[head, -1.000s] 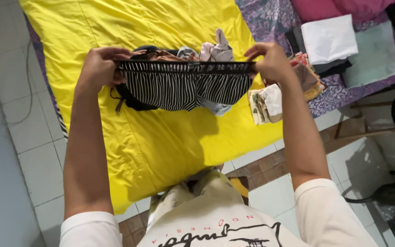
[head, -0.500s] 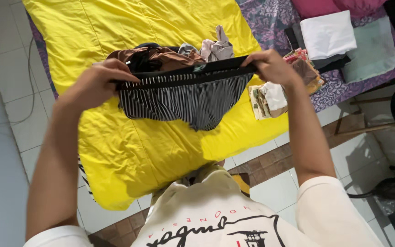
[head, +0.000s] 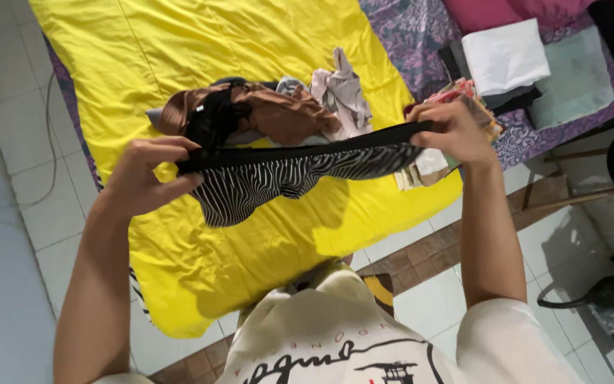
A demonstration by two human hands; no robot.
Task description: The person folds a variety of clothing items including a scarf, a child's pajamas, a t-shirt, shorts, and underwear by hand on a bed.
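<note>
Black-and-white striped garment [head: 278,181] stretched taut by its black waistband above the yellow bedsheet [head: 250,57], left hand [head: 143,174] and right hand [head: 453,131] well apart, each clamped on one end. Behind it on the sheet, a heap of brown clothes [head: 278,114]; right of the sheet, folded white laundry [head: 502,57].

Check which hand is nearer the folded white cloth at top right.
Right. The right hand grips the striped garment at its right end, just below-left of the folded white cloth. The left hand grips the other end, far across the yellow sheet.
</note>
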